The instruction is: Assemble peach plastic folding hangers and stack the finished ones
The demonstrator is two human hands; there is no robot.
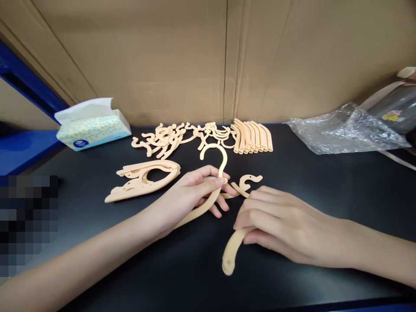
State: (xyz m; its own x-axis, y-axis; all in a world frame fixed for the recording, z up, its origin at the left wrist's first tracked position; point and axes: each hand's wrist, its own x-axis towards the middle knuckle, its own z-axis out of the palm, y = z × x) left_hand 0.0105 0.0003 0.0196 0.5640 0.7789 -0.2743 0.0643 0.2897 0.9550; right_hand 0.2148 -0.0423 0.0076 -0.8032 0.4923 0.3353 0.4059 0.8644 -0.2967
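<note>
Hanger parts crowd beyond the fingers
A folded hanger lies left of the left hand, whose fingers pinch a hook-topped hanger piece. The right hand, knuckles up, clasps a curved hanger arm, a hook part just past its fingers.

No text can be read: the round blue logo on the tissue pack and the yellow print at far right seem too blurred.

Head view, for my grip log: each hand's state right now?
Left hand: thumb closed on a hooked hanger piece.
Right hand: closed, holding a curved hanger arm.
</note>
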